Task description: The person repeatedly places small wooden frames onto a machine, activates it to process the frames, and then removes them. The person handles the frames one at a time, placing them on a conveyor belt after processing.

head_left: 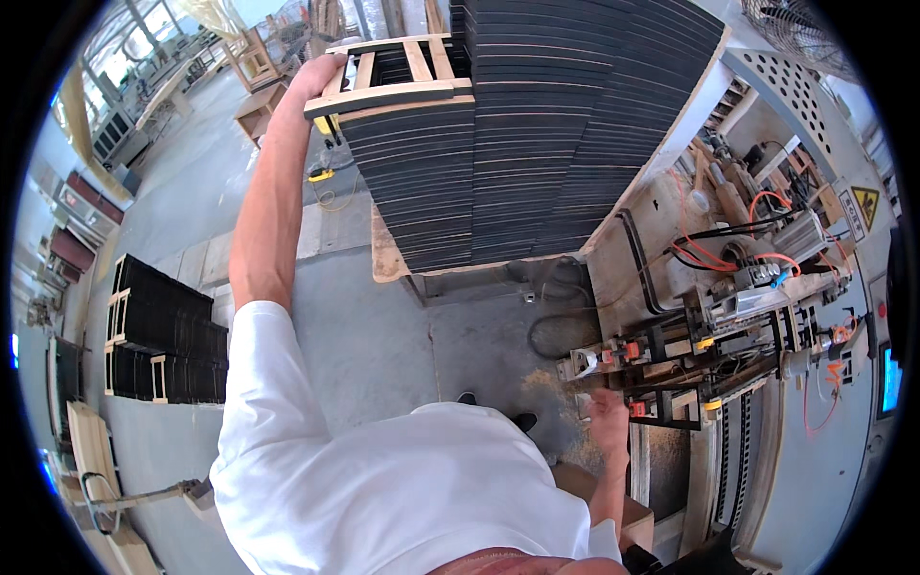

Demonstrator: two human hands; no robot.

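Note:
At arm's length, my left hand [321,75] is closed round the near-left end of a slatted wooden frame [419,63] with a dark front rail. That frame lies on top of a tall stack of black-edged frames [412,163], its left end jutting past the stack. Low on the right, my right hand [608,420] has its fingers curled beside the red-tipped clamps [636,409] of a machine. Whatever it may hold is too small to make out. A black frame piece [682,410] sits at the machine just right of that hand.
The stacks stand on a wooden board [386,251]. Orange air hoses [767,203] and cylinders crowd the machine [795,235] at right. More black frames [163,316] are piled on the floor at left. Sawdust [548,385] and a dark hose [546,347] lie near the machine's foot.

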